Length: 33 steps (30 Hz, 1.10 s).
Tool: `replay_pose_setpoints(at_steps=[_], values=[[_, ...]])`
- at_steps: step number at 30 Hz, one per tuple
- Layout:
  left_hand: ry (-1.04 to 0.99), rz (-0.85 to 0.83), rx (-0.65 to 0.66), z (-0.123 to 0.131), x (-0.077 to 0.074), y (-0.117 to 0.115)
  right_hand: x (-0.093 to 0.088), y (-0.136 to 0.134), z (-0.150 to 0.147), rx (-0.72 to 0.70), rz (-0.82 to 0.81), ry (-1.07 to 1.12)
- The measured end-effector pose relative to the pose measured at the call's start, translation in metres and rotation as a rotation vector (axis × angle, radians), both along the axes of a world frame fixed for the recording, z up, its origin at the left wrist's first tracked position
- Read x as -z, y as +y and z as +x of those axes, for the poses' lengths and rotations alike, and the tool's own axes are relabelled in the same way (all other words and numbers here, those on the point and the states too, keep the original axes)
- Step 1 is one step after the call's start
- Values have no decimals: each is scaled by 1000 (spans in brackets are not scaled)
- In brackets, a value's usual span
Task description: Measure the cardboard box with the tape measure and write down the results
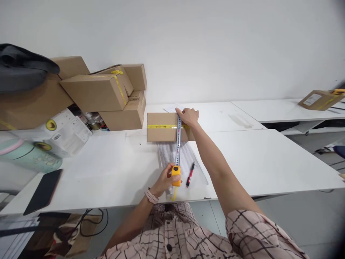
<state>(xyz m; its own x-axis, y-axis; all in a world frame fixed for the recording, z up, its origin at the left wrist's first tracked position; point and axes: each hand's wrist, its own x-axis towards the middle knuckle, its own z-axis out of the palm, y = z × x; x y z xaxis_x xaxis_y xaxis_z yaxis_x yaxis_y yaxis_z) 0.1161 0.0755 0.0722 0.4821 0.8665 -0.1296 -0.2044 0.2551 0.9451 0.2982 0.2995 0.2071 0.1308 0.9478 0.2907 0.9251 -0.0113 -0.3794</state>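
My left hand [163, 181] grips the yellow case of a tape measure [176, 172] close to the table's front edge. The silver blade [178, 140] runs out from it, away from me, across the top of a cardboard box [160, 135] sealed with yellow tape. At the box's far edge my right hand [189, 117] holds the blade's end, thumb on it and fingers bent over the box; the tip itself is hidden. Printed sheets [167, 154] lie partly under the box. A red and black pen [190, 174] rests on them, right of the tape case.
Cardboard boxes [94, 93] are stacked at the left against the wall. Nearer me are a mint-green bottle [35, 158], a white carton [67, 135] and a dark tablet or phone [44, 190] at the table edge. Another taped box [315, 100] sits far right.
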Motion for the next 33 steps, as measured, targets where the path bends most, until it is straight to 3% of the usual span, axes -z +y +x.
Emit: replay_pose_setpoints(at_steps=[7, 13, 33], values=[[111, 26, -53, 13, 22, 6, 3, 8, 1, 9, 22, -25], [53, -43, -39, 17, 25, 6, 1, 7, -1, 2, 29, -32], [-15, -55, -41, 18, 37, 4, 0, 4, -6, 31, 16, -35]])
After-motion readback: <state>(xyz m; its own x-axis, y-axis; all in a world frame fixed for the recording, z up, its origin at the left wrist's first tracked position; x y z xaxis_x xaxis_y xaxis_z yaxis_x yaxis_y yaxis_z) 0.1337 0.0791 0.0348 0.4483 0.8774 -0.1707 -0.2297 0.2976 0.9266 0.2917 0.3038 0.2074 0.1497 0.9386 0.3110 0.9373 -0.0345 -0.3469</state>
